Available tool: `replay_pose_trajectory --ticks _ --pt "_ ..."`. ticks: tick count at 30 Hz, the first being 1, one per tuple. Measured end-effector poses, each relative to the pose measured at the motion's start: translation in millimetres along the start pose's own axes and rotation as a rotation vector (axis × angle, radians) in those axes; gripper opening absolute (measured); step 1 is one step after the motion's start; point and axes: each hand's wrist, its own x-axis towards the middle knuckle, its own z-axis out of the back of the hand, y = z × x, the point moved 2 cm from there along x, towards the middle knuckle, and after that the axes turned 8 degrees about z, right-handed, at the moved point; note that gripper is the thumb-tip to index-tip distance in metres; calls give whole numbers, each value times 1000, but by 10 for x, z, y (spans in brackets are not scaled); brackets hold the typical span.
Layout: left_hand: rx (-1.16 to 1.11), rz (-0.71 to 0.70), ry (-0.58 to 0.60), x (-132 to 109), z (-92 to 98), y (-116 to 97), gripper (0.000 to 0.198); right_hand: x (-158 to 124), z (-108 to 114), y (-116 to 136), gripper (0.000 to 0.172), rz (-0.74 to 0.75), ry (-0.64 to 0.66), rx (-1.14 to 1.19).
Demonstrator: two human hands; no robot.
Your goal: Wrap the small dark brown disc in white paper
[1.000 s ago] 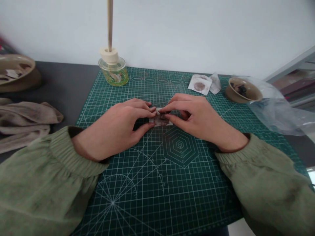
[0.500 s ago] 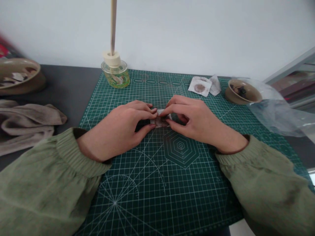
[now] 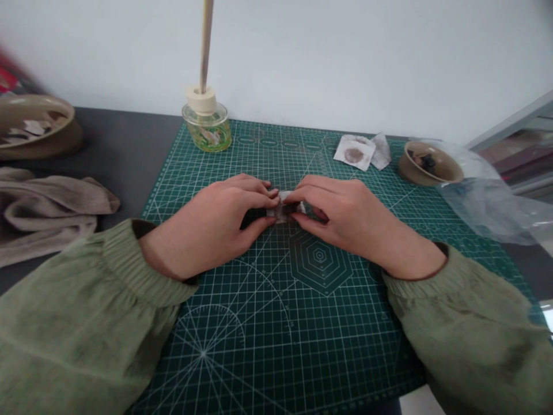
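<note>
On the green cutting mat [image 3: 233,380], a small piece of white paper [image 3: 283,218] with dark brown stains lies between my two hands. My left hand [image 3: 224,216] grips its left side, thumb at the near edge and fingers at the far edge. From the other side, my right hand [image 3: 345,216] pinches the right part with thumb and fingertips. My fingers cover much of the paper, and a dark patch shows near the right fingertips. Beyond my right hand lie a white square with a round brown patch [image 3: 353,154] and a crumpled white piece [image 3: 381,151].
A glass reed diffuser [image 3: 211,132] stands at the mat's back left. On the right sit a small brown bowl [image 3: 410,170] with dark bits and a clear plastic bag [image 3: 475,207]. To the left are a larger bowl [image 3: 64,135] with pieces inside and a grey-brown cloth [image 3: 56,202].
The right fingertips have shifted slightly on the paper, and a dark patch shows more clearly beside them. The left hand keeps its hold. The whole view has moved slightly.
</note>
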Motion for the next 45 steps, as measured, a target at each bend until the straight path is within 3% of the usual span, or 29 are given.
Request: replay_pose_trajectory --ticks 7,19,24,37,41,43,45 --pt "30 2 2 9 0 -17 41 24 56 44 20 17 105 -86" --pt "30 29 11 14 -9 -14 38 21 52 62 29 52 100 -171" --pt "5 22 2 8 -4 0 36 -25 57 25 20 2 89 -112" --pt "-35 -12 0 6 -12 37 37 -11 57 60 22 27 97 -139" --pt "-22 -19 14 6 -9 41 35 6 -4 26 21 -10 -10 -54" --pt "-18 -13 27 6 7 31 33 41 -27 21 17 18 -130 128" --pt "-10 2 -16 3 45 -5 32 72 -19 -14 9 -140 -286 361"
